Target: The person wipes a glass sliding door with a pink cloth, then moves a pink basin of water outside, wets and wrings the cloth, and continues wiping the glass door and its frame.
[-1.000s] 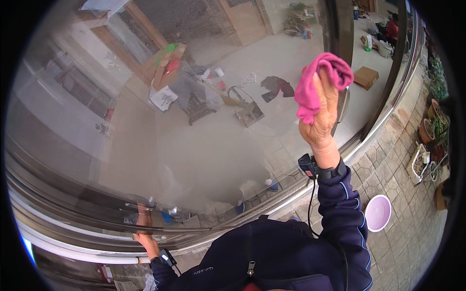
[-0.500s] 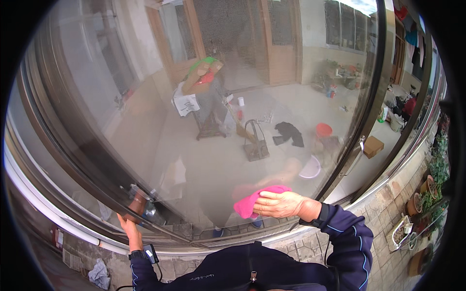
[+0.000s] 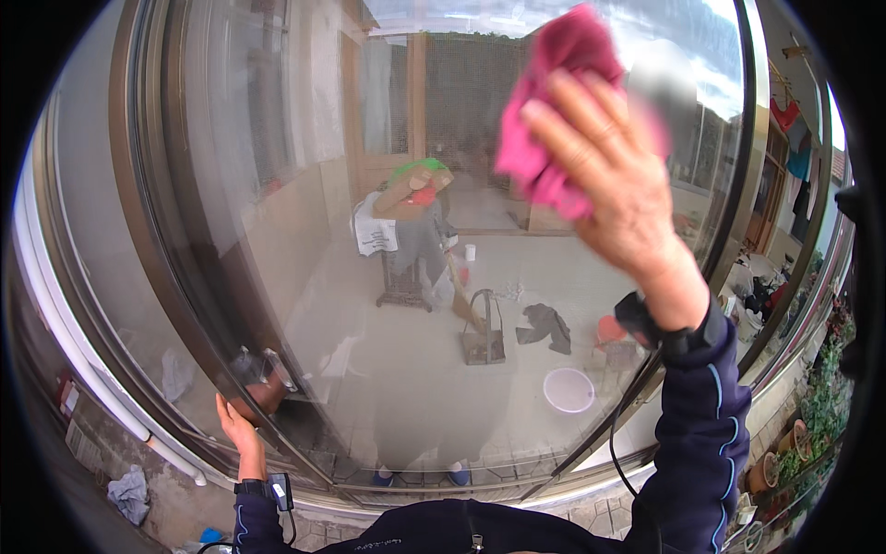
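Observation:
A bright pink cloth [image 3: 563, 111] is held under my right hand [image 3: 609, 175] against the upper right part of a large glass pane [image 3: 415, 369]. The fingers press over the cloth, and both are somewhat blurred. At the lower left, my left hand [image 3: 242, 436] rests against the dark brown frame [image 3: 208, 342] of the pane. One of its fingers stretches upward along the edge; the rest are partly hidden. My dark sleeves have light blue piping, and each wrist wears a black band.
Seen through or in the glass are a draped stand [image 3: 406, 231], a dustpan [image 3: 483, 342], a dark cloth [image 3: 546, 326] and a pale basin [image 3: 568, 391]. Potted plants [image 3: 794, 443] stand at the right. A crumpled grey cloth [image 3: 129, 494] lies at the lower left.
My right hand has moved the pink cloth from the pane's lower part up to its upper right. The view has tilted upward. My left hand stays at the frame.

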Motion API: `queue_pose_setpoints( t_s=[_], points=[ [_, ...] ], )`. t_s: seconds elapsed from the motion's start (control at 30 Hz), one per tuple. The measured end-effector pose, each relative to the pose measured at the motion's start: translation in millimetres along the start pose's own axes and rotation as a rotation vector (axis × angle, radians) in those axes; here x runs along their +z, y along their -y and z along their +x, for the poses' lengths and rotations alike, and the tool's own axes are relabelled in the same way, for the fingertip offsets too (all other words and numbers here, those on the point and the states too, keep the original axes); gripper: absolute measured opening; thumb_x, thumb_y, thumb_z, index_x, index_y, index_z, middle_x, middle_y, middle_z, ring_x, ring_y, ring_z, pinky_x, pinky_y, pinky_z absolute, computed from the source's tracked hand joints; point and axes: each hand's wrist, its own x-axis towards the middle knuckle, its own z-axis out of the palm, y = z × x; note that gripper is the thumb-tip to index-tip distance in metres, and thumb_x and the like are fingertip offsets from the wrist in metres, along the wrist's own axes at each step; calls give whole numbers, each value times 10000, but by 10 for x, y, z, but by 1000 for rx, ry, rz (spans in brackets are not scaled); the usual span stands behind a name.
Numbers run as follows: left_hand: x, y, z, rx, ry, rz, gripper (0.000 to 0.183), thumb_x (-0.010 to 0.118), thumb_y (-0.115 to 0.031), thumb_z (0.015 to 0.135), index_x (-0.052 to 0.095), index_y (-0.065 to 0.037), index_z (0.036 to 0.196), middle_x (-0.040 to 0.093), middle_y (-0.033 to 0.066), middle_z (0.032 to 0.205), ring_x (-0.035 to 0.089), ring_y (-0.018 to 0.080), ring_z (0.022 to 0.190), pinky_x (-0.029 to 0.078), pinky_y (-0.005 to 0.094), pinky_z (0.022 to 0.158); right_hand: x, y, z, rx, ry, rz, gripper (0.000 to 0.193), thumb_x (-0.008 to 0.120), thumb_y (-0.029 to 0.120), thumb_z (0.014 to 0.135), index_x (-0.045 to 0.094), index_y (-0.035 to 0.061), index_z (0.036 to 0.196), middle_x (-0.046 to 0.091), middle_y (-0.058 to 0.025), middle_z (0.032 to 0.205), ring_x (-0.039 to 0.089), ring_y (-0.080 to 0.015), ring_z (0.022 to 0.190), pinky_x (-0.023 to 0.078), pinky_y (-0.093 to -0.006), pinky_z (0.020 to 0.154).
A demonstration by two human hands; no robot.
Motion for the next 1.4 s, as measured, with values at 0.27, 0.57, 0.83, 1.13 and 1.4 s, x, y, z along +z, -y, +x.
queue_pose_setpoints(
  t_s=[0.27,0.57,0.83,1.13,1.4],
  points=[
    [60,-106,-288,40,-82,57,442,384,-262,1030,438,34,1354,514,157,1342,479,230,1244,341,320,1053,46,676,-181,-724,177,453,439,511,248,808,590,72,1202,550,-84,1264,484,-249,1226,313,-444,1115],
    [154,-59,-603,132,-50,77,484,390,-316,1031,440,47,1348,530,160,1301,486,234,1198,349,318,1036,-397,-2173,900,189,-348,-283,536,565,343,911,432,189,1407,451,-97,1421,426,-297,1310,350,-407,1086],
    [118,-4,-531,115,27,16,506,397,-340,1031,438,55,1344,570,138,1210,526,207,1095,395,309,973,115,24,737,-691,-79,470,442,608,139,736,592,104,1176,549,-92,1241,481,-295,1205,333,-443,1080],
    [88,2,-563,189,0,136,473,408,-313,1029,471,62,1312,584,144,1208,533,207,1088,396,314,971,-150,-1171,629,-331,-156,-36,534,683,200,802,532,201,1314,465,-84,1395,413,-284,1312,285,-440,1133],
    [192,-63,-668,163,-37,132,453,391,-288,1034,460,56,1322,574,150,1232,526,222,1125,386,320,991,-640,-2721,454,473,-216,-286,492,436,379,958,435,139,1387,444,-137,1411,439,-318,1286,345,-394,1066]
  ],
)
